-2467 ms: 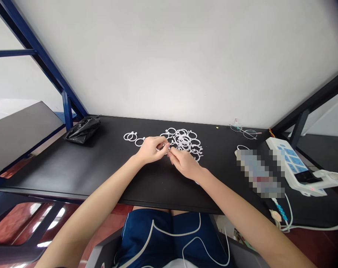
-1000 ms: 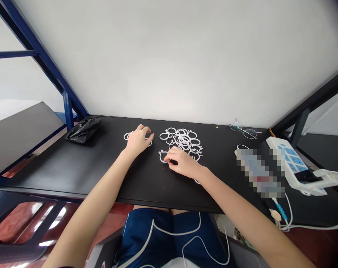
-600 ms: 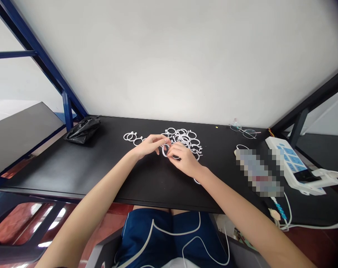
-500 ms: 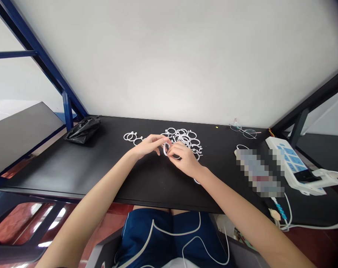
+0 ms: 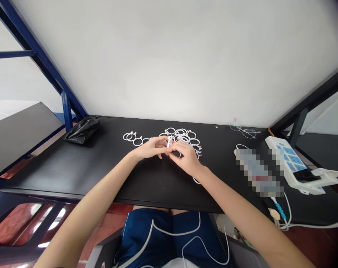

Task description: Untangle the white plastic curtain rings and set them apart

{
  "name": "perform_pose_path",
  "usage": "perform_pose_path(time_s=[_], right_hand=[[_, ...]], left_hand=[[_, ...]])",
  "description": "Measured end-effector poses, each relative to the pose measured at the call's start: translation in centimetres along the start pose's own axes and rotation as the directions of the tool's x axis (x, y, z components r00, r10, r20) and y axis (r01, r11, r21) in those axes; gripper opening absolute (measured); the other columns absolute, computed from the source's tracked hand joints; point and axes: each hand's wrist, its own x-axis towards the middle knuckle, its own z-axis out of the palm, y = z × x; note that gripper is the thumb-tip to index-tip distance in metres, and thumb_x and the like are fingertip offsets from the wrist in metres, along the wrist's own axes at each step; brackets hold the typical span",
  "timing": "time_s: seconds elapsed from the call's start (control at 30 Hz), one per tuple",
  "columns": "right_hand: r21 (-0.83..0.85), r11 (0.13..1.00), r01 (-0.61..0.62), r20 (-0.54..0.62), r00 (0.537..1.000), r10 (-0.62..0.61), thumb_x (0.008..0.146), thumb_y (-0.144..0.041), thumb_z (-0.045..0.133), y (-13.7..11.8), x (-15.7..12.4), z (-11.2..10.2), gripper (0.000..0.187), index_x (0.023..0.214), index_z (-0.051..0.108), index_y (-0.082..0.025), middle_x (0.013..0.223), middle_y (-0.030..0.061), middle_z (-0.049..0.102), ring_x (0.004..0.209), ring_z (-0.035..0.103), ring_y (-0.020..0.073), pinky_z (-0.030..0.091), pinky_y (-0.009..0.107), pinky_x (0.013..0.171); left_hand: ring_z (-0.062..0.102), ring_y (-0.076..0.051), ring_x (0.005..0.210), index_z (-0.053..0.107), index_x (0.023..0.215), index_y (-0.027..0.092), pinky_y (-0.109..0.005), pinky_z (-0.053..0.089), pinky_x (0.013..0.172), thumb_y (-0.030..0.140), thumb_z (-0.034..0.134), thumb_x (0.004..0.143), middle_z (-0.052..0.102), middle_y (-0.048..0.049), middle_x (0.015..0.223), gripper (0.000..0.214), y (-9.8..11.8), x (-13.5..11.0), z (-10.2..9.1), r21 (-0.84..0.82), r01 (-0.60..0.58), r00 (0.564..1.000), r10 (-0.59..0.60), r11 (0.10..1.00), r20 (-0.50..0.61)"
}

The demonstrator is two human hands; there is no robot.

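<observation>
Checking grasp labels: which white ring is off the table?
The white ring pinched between left hand and right hand fingertips; the others lie flat in the pile and row.

The left hand (image 5: 149, 148) and the right hand (image 5: 187, 158) meet over the middle of the table (image 5: 74, 167), with one ring (image 5: 169, 142) between their fingertips. Just behind the right hand lies the pile of rings (image 5: 185, 138). Behind and to the left of the left hand lie a few separate rings (image 5: 132, 138), and well further left lies a bag (image 5: 82, 130). Far to the right of the right hand lie the glasses (image 5: 245, 130) near the wall, and a power strip (image 5: 288, 160) beyond them.
</observation>
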Motion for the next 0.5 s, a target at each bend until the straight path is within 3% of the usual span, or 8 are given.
perform_pose_path(time_s=[0.13, 0.3, 0.5], right_hand=[[0.044, 0.997, -0.061, -0.045, 0.997, 0.063, 0.088, -0.01, 0.049, -0.5, 0.08, -0.28, 0.019, 0.093, 0.063, -0.022, 0.085, 0.0033, 0.069, 0.082, 0.065, 0.0182, 0.055, 0.036, 0.078], [0.18, 0.954, -0.24, -0.076, 0.964, 0.256, 0.091, -0.023, 0.054, -1.05, 0.23, -0.62, 0.021, 0.111, 0.06, -0.022, 0.09, 0.0043, 0.071, 0.083, 0.069, 0.0182, 0.058, 0.034, 0.076], [0.163, 0.942, -0.294, -0.046, 0.951, 0.305, 0.093, -0.031, 0.055, -0.93, 0.26, -0.59, 0.015, 0.092, 0.066, -0.021, 0.087, 0.0048, 0.072, 0.077, 0.067, 0.0175, 0.057, 0.03, 0.065]], left_hand=[[0.06, -0.013, 0.08, 0.058, 0.116, 0.019, -0.02, 0.052, 0.058, 0.038, 0.072, 0.08, 0.064, -0.0057, 0.097, 0.043, 0.19, -0.08, -0.21, -0.017, -0.006, 0.998, 0.005, 1.0, -0.064], [0.061, -0.014, 0.081, 0.06, 0.117, 0.019, -0.022, 0.053, 0.057, 0.033, 0.076, 0.074, 0.063, -0.0063, 0.098, 0.048, 0.37, -0.1, -0.17, 0.019, -0.062, 0.998, 0.062, 0.998, 0.002], [0.053, -0.01, 0.072, 0.066, 0.116, 0.018, -0.022, 0.051, 0.058, 0.027, 0.081, 0.067, 0.063, -0.004, 0.092, 0.052, 0.42, -0.17, -0.13, 0.082, -0.075, 0.997, 0.077, 0.994, -0.011]])
